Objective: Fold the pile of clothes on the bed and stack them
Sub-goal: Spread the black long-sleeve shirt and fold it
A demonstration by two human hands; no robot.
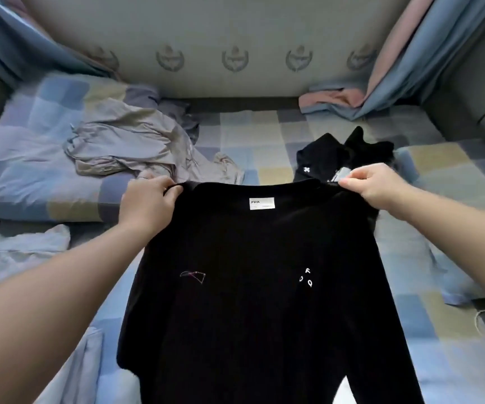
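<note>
Both shoulders of the black long-sleeved cotton top [252, 272] are in my grip, which keeps it spread wide and square with its white neck label [261, 203] facing me, ready, I judge, for the first fold. My left hand [148, 202] at 10 o'clock has its fingers curled over the shoulder edge. My right hand [372, 185] at 2 o'clock pinches the other shoulder between thumb and fingers. Both arms reach forward, well apart, forearms nearly straight, so the cloth between them is taut. The top drapes from 12 o'clock down toward me at 6; whether its hem rests on the blue-and-yellow checked bed sheet [264, 141] I cannot tell. Beyond my left hand, at 11 o'clock, lies a crumpled grey-beige garment [124, 147] waiting its turn. At 1 o'clock, just behind my right hand, sits a bundled black garment with a small white cross mark [343, 156], likely where the stack begins.
</note>
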